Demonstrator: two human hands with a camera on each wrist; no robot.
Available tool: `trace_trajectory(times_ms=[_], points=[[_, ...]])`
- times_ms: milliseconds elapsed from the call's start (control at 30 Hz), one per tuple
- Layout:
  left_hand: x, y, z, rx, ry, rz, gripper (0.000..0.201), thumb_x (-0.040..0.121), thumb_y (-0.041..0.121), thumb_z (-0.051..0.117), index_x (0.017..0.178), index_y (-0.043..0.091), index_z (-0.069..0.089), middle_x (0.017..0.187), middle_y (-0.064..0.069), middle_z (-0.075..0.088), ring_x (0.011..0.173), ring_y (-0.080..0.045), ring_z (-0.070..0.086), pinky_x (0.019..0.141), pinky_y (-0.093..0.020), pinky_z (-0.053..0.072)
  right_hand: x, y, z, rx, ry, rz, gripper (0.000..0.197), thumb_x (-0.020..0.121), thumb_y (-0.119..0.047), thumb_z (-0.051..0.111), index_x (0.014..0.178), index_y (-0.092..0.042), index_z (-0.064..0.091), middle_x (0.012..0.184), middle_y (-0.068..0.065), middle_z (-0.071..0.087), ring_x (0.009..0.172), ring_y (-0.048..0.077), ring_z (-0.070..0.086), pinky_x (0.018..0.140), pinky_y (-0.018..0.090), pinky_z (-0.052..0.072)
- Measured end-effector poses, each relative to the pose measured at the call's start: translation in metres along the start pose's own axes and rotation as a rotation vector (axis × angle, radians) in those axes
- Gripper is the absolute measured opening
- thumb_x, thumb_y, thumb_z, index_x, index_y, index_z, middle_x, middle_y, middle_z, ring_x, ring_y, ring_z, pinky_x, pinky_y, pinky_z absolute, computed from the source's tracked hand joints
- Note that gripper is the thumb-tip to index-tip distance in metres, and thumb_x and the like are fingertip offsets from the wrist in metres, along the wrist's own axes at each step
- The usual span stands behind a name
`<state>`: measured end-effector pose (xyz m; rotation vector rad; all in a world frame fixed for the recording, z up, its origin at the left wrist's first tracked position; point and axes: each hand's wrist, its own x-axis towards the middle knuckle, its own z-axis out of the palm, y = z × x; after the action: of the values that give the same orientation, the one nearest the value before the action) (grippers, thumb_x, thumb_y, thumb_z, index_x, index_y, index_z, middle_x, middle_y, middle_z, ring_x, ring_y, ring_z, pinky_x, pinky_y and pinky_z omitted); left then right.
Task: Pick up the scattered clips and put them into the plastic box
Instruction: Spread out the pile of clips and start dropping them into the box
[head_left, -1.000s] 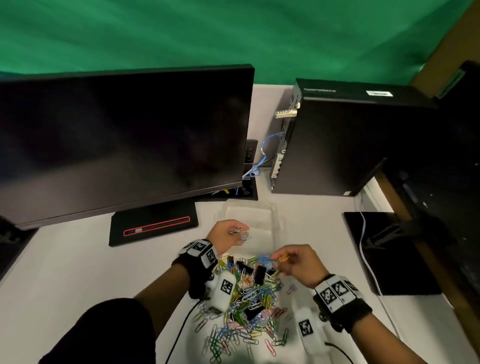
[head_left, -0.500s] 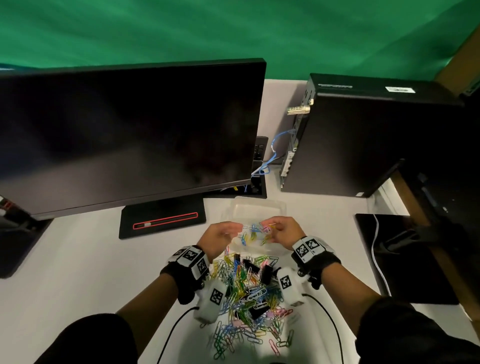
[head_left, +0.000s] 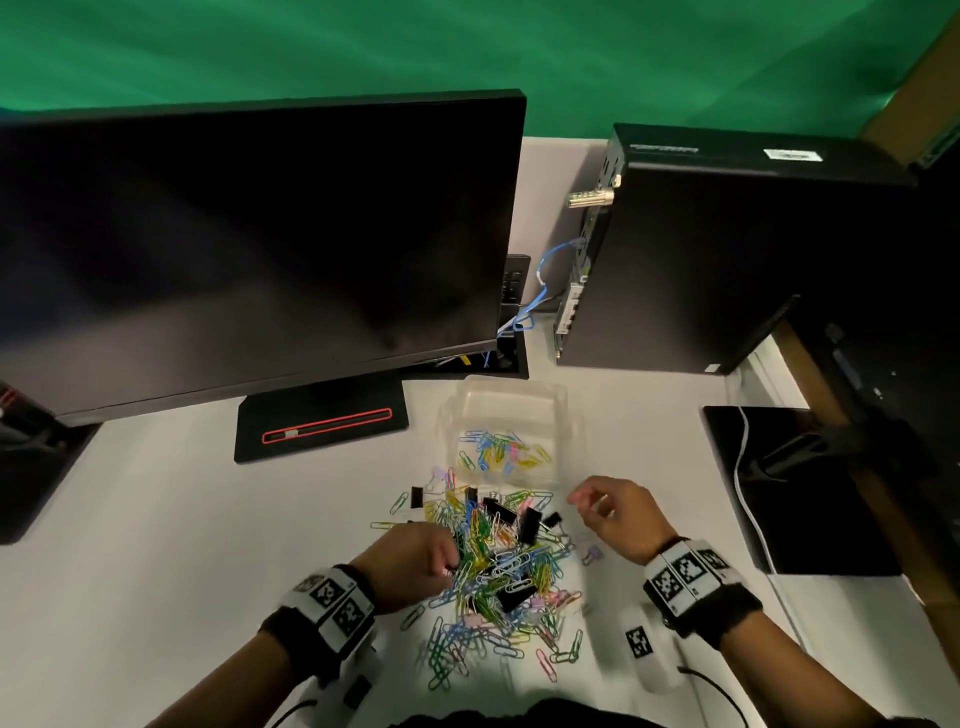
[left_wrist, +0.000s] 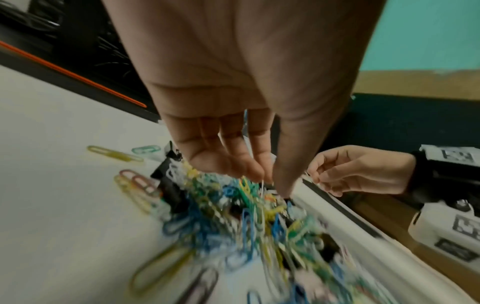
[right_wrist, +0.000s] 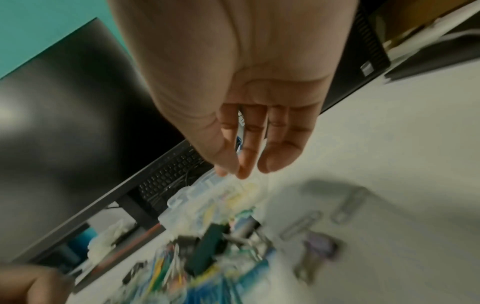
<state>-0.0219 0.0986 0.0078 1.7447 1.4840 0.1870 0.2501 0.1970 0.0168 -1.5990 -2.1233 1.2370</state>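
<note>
The white worktop (head_left: 156, 519) carries a heap of clips (head_left: 493, 566) between the left hand (head_left: 410, 564) and right hand (head_left: 618, 519), a plastic box (head_left: 511, 415) beyond them, and a monitor (head_left: 249, 249).

Beyond the fingertips of the left hand (head_left: 410, 564), the heap of clips (head_left: 488, 566) covers the table (head_left: 156, 519). Ahead of the right hand (head_left: 615, 517) fingers lies bare table up to the plastic box (head_left: 511, 400); behind it, the monitor (head_left: 249, 249) and computer case (head_left: 727, 260) wall off the far side.

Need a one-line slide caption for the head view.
Left hand reaches into the paper clip pile; right hand hovers beside it, near the partly filled plastic box.
</note>
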Motion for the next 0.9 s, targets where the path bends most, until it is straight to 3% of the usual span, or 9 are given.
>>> trace_trajectory(times_ms=[67, 133, 200, 300, 367, 467, 600, 733, 900], points=[[-0.008, -0.001, 0.014, 0.046, -0.050, 0.033, 0.016, 0.079, 0.028, 0.067, 0.091, 0.021, 0.061, 0.072, 0.018, 0.045, 0.060, 0.007, 0.042, 0.058, -0.005, 0.030, -0.017, 0.010, 0.006, -0.089, -0.104, 0.029, 0.030, 0.076, -0.005, 0.063, 0.072, -0.034, 0.060, 0.074, -0.008, 0.062, 0.063, 0.009, 0.055, 0.067, 0.025, 0.051], [-0.014, 0.000, 0.027, 0.045, -0.085, 0.043, 0.030, 0.076, 0.034, 0.070, 0.099, 0.018, 0.058, 0.079, 0.016, 0.044, 0.064, 0.007, 0.038, 0.058, -0.006, 0.029, -0.034, 0.016, 0.015, -0.208, -0.238, 0.045, 0.019, 0.073, -0.017, 0.072, 0.087, -0.028, 0.063, 0.083, -0.008, 0.057, 0.071, 0.005, 0.052, 0.068, 0.018, 0.045], [-0.017, 0.002, 0.035, -0.006, -0.104, 0.002, 0.048, 0.072, 0.039, 0.073, 0.112, 0.021, 0.053, 0.096, 0.013, 0.044, 0.076, 0.005, 0.042, 0.065, -0.007, 0.034, -0.046, 0.022, 0.028, -0.256, -0.305, 0.056, 0.049, 0.067, -0.030, 0.077, 0.111, -0.024, 0.056, 0.096, -0.007, 0.049, 0.084, 0.008, 0.050, 0.074, 0.016, 0.039], [-0.018, 0.004, 0.048, 0.017, -0.103, -0.016, 0.081, 0.066, 0.045, 0.077, 0.134, 0.024, 0.037, 0.121, 0.009, 0.036, 0.109, -0.006, 0.042, 0.095, -0.018, 0.039, -0.058, 0.019, 0.047, -0.239, -0.299, 0.066, 0.095, 0.056, -0.039, 0.082, 0.135, -0.028, 0.030, 0.116, -0.004, 0.035, 0.107, 0.015, 0.045, 0.094, 0.025, 0.042], [-0.018, 0.005, 0.056, 0.074, -0.080, -0.008, 0.096, 0.063, 0.048, 0.078, 0.141, 0.024, 0.027, 0.130, 0.005, 0.030, 0.118, -0.010, 0.038, 0.104, -0.022, 0.035, -0.062, 0.013, 0.058, -0.255, -0.280, 0.069, 0.108, 0.053, -0.043, 0.084, 0.139, -0.027, 0.020, 0.124, -0.002, 0.030, 0.112, 0.016, 0.042, 0.099, 0.028, 0.041], [-0.018, 0.007, 0.066, 0.196, -0.062, -0.009, 0.107, 0.061, 0.052, 0.078, 0.144, 0.025, 0.017, 0.133, 0.002, 0.027, 0.119, -0.014, 0.036, 0.105, -0.029, 0.039, -0.063, 0.008, 0.072, -0.283, -0.251, 0.061, 0.111, 0.051, -0.044, 0.084, 0.139, -0.024, 0.021, 0.127, -0.001, 0.027, 0.114, 0.017, 0.041, 0.100, 0.028, 0.039], [-0.015, 0.009, 0.071, 0.199, -0.007, -0.022, 0.087, 0.070, 0.048, 0.072, 0.140, 0.026, 0.025, 0.131, 0.002, 0.031, 0.116, -0.015, 0.039, 0.099, -0.033, 0.045, -0.058, 0.014, 0.079, -0.210, -0.184, 0.043, 0.079, 0.060, -0.038, 0.081, 0.125, -0.019, 0.042, 0.113, -0.003, 0.036, 0.104, 0.014, 0.043, 0.088, 0.026, 0.041], [-0.012, 0.014, 0.066, 0.149, 0.080, 0.020, 0.050, 0.087, 0.031, 0.060, 0.132, 0.022, 0.039, 0.123, 0.000, 0.039, 0.102, -0.015, 0.052, 0.092, -0.028, 0.046, -0.056, 0.022, 0.080, -0.164, -0.131, 0.027, 0.031, 0.071, -0.026, 0.075, 0.095, -0.020, 0.056, 0.090, -0.003, 0.045, 0.083, 0.015, 0.046, 0.064, 0.008, 0.030], [-0.012, 0.009, 0.062, 0.075, 0.129, 0.023, 0.029, 0.091, 0.018, 0.052, 0.120, 0.020, 0.050, 0.116, 0.004, 0.048, 0.090, -0.012, 0.055, 0.084, -0.021, 0.047, -0.058, 0.026, 0.072, -0.069, -0.057, 0.055, 0.020, 0.074, -0.011, 0.071, 0.093, -0.016, 0.069, 0.081, -0.005, 0.059, 0.067, 0.004, 0.051, 0.061, 0.009, 0.034]])
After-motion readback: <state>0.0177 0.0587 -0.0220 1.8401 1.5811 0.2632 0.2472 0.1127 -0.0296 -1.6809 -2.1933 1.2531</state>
